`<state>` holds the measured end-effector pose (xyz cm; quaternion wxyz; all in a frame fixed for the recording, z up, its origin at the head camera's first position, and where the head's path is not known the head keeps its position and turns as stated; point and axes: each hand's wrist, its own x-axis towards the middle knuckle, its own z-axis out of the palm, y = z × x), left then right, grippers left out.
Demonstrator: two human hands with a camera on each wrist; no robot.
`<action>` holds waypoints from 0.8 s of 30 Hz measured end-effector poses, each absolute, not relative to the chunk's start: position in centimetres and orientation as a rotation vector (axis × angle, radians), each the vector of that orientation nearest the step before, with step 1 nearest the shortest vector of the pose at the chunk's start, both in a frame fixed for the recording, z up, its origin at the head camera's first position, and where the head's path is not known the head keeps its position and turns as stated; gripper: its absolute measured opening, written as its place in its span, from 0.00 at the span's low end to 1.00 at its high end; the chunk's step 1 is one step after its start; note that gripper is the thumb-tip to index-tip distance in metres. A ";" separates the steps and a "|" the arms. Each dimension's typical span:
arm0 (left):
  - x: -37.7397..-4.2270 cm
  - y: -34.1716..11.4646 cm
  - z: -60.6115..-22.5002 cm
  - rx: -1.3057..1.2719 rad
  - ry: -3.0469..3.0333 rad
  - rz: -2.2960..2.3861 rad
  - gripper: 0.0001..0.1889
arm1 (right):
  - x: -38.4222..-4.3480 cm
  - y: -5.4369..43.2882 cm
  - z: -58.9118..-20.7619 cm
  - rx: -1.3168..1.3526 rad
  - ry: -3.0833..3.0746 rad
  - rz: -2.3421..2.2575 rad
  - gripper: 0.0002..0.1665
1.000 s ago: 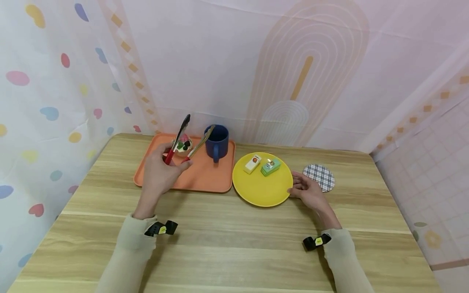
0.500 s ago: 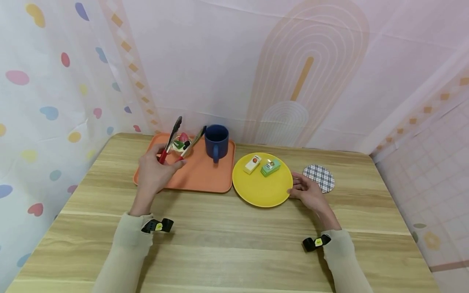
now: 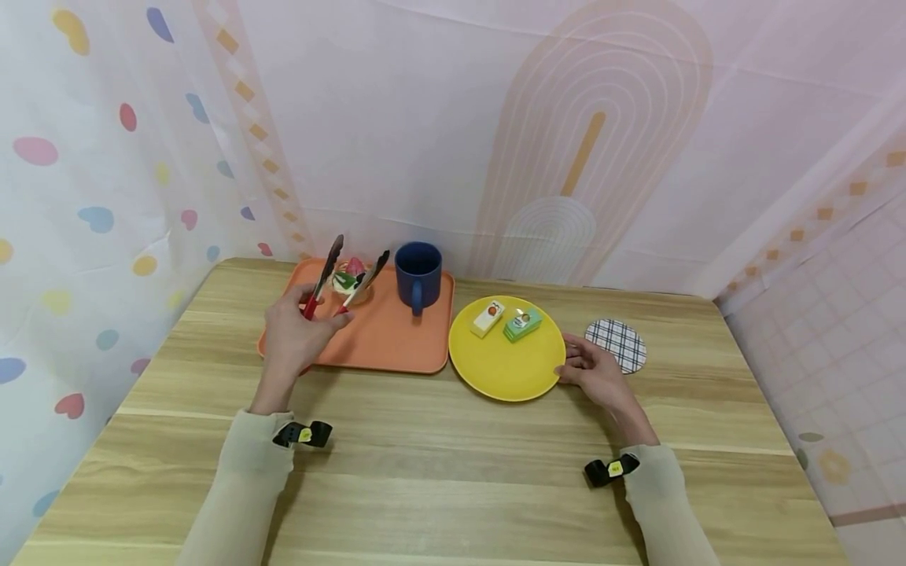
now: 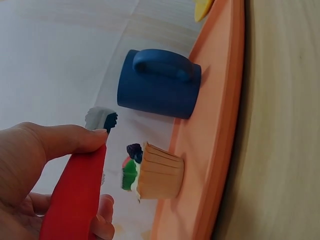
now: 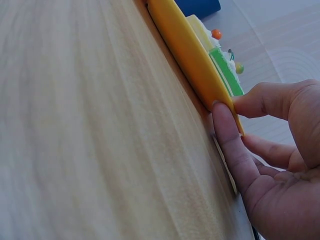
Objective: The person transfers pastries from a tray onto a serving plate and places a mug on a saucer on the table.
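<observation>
My left hand [image 3: 293,334] grips a pair of red-handled tongs [image 4: 75,192], their arms spread apart, above the left part of the orange tray [image 3: 389,346]. Between and just behind the tong tips in the head view stands a cupcake [image 4: 162,172] topped with dark berries, green and pink pieces. On the right, my right hand [image 3: 598,373] pinches the rim of a yellow plate [image 3: 506,369] between thumb and fingers. Two toy cake slices lie on that plate: a pale yellow one [image 3: 487,319] and a green one [image 3: 522,325].
A dark blue mug [image 3: 418,275] stands on the tray, right of the cupcake, its handle toward me. Beyond the right hand lies a checked round coaster [image 3: 617,344]. The wooden table [image 3: 453,479] meets a patterned cloth backdrop [image 3: 396,118] at its far edge.
The left hand has shifted left and slightly down with the tongs, whose tips now sit lower around the cupcake. My right hand and the plate have stayed in place.
</observation>
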<state>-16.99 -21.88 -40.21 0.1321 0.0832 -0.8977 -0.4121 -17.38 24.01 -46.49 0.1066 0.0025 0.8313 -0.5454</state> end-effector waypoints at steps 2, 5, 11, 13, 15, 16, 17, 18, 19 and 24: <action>-17.0 -22.0 -40.3 0.253 -2.614 -1.200 0.36 | -17.3 24.0 -46.5 0.006 2.448 -1.605 0.39; -17.2 -22.2 -40.6 0.267 -2.625 -1.192 0.35 | -17.3 24.0 -46.4 0.007 2.448 -1.601 0.39; -17.3 -22.7 -41.0 0.298 -2.652 -1.199 0.35 | -17.5 23.9 -46.5 0.008 2.452 -1.595 0.39; -17.4 -22.8 -41.1 0.305 -2.663 -1.202 0.36 | -17.5 23.9 -46.5 0.006 2.454 -1.592 0.39; -17.4 -22.9 -41.1 0.312 -2.675 -1.204 0.37 | -17.5 23.9 -46.5 0.002 2.456 -1.592 0.39; -17.4 -22.9 -41.1 0.315 -2.681 -1.202 0.38 | -17.5 23.9 -46.5 0.008 2.450 -1.600 0.39; -17.4 -22.9 -41.2 0.316 -2.689 -1.199 0.38 | -17.4 23.9 -46.5 0.005 2.450 -1.602 0.39; -17.4 -23.0 -41.2 0.322 -2.697 -1.198 0.38 | -17.4 23.9 -46.5 0.002 2.450 -1.605 0.39; -17.4 -23.0 -41.2 0.325 -2.704 -1.197 0.39 | -17.4 23.9 -46.5 0.000 2.449 -1.607 0.39; -17.4 -23.2 -41.4 0.339 -2.726 -1.197 0.40 | -17.4 23.9 -46.5 0.001 2.446 -1.616 0.39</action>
